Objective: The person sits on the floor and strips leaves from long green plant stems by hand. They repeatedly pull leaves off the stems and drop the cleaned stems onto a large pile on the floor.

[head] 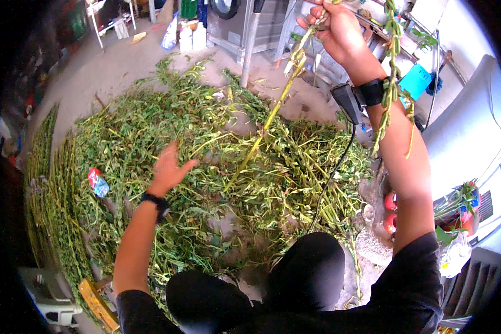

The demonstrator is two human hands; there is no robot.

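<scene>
My right hand is raised at the top of the view, its fingers closed around a green-yellow plant stalk. The bare lower length of this stalk slants down and left to a thin tip. A pod-covered stem, perhaps part of the same plant, hangs down in front of my right forearm. My left hand is empty and blurred, fingers apart, above the heap of leaves and stems on the floor. Both wrists wear black bands; the right one carries a black device with a cable.
Long pod-bearing stalks lie in a row at the left. A plastic bottle rests on the greenery. A metal pole rises beyond the heap, near a front-loading machine and white jugs. A yellow wooden piece is at lower left.
</scene>
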